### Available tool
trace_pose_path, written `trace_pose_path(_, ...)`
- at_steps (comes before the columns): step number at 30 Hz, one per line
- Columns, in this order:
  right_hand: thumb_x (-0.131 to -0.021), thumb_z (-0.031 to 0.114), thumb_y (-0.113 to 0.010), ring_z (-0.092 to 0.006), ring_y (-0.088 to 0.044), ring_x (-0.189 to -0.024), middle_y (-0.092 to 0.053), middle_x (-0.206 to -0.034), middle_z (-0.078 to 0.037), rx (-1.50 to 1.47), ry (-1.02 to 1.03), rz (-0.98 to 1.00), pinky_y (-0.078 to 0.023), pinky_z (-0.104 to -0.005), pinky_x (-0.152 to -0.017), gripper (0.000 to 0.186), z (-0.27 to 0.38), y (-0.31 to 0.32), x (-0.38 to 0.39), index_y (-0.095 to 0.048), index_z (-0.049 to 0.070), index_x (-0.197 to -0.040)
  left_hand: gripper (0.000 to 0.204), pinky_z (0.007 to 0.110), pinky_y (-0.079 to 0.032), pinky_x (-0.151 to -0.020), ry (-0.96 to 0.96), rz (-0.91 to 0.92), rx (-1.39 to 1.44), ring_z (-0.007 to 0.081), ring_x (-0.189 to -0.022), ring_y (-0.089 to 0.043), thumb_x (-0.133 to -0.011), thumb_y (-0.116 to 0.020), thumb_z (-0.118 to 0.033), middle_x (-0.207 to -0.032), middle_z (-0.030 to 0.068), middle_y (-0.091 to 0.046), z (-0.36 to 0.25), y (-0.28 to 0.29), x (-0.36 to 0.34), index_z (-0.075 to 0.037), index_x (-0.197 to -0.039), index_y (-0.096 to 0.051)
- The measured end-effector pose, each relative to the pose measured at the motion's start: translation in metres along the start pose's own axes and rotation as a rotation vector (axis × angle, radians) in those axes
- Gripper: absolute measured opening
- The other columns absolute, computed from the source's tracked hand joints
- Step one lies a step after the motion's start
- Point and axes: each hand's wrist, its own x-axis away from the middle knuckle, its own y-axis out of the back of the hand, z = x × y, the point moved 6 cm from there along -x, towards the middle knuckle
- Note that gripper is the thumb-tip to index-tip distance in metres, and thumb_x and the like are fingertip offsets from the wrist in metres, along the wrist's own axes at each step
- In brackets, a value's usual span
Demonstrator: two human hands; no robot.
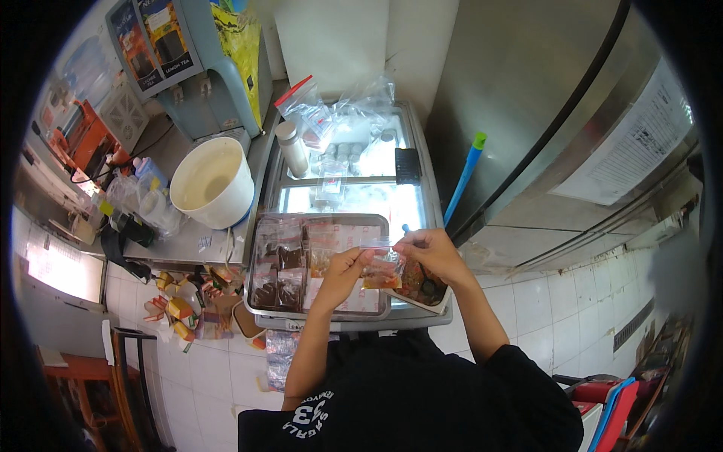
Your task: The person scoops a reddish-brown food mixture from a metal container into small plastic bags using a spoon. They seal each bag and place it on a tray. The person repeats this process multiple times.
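My left hand (343, 277) pinches the left side of a small clear zip bag (383, 280) with orange-red contents in its bottom. The fingers of my right hand (431, 253) are closed on the bag's top edge at the other side. Beneath them lies a metal tray (382, 223), holding several filled bags of something dark brown (291, 290) in its left part. Partly under my right hand is a container of reddish chopped food (413, 280) with a dark round utensil in it.
The tray rests on a glass-topped chest (301, 197). Behind it stand a white-capped bottle (292, 151) and clear plastic bags (310, 113). A white bucket (212, 183) and a drink dispenser (226, 98) occupy the left counter. A steel cabinet (520, 113) rises at right, beside a blue stick (465, 179).
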Motion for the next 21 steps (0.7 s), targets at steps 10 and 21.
trace_pose_path(10, -0.081, 0.017, -0.062, -0.0074, -0.053, -0.067, -0.059, -0.07, -0.002, 0.34, 0.142, 0.011, -0.044, -0.0233, -0.061, 0.018, 0.016, -0.012, 0.003, -0.061, -0.001, -0.081, 0.023, 0.021, -0.039, -0.07, -0.048, -0.112, -0.252, 0.0065, -0.075, -0.046, -0.092, -0.045, -0.021, -0.075, 0.0007, -0.05, -0.002, 0.011, 0.011, -0.001, -0.082, -0.051)
trace_pose_path(21, -0.078, 0.012, -0.061, -0.0157, -0.058, -0.073, -0.06, -0.075, -0.009, 0.403, 0.272, 0.214, -0.045, -0.0281, -0.068, 0.013, 0.01, -0.042, -0.007, -0.058, -0.001, -0.081, 0.029, 0.029, -0.04, -0.057, -0.06, -0.137, -0.303, 0.0167, -0.061, -0.051, -0.092, -0.045, -0.027, -0.065, 0.0082, -0.053, 0.009, 0.002, 0.026, 0.0, -0.082, -0.051)
